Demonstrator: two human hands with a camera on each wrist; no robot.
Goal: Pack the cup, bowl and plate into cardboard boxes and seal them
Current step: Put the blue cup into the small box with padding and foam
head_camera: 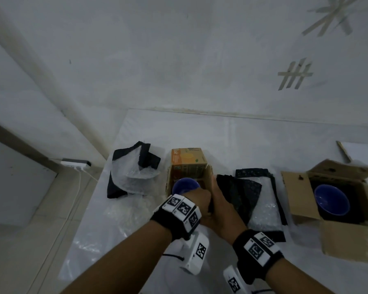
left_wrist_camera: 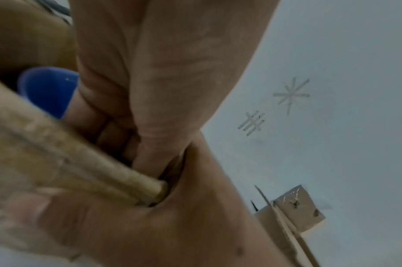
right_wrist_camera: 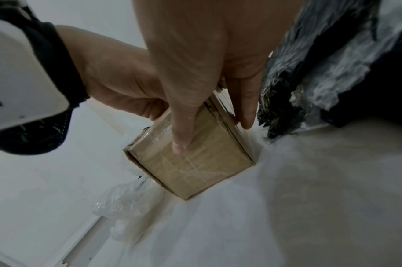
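Up close, a glossy deep-blue cup (head_camera: 185, 185) sits mouth-up inside a small brown cardboard box (head_camera: 208, 177) whose raised far flap shows an orange printed panel. The left hand (head_camera: 197, 200) reaches into the box just beside the cup; its fingers are curled over the near wall, with the cup directly beyond its knuckles. The right hand (head_camera: 218, 211) clasps the box's right side from outside, thumb (right_wrist_camera: 181, 130) pressed flat on the taped near face and fingers down the adjoining wall, so the cup lies just left of that grip. Further right of both hands, past dark bubble wrap (head_camera: 242, 196), a blue bowl (head_camera: 331, 200) rests in a larger open box (head_camera: 302, 198) on the white desk (head_camera: 221, 134).
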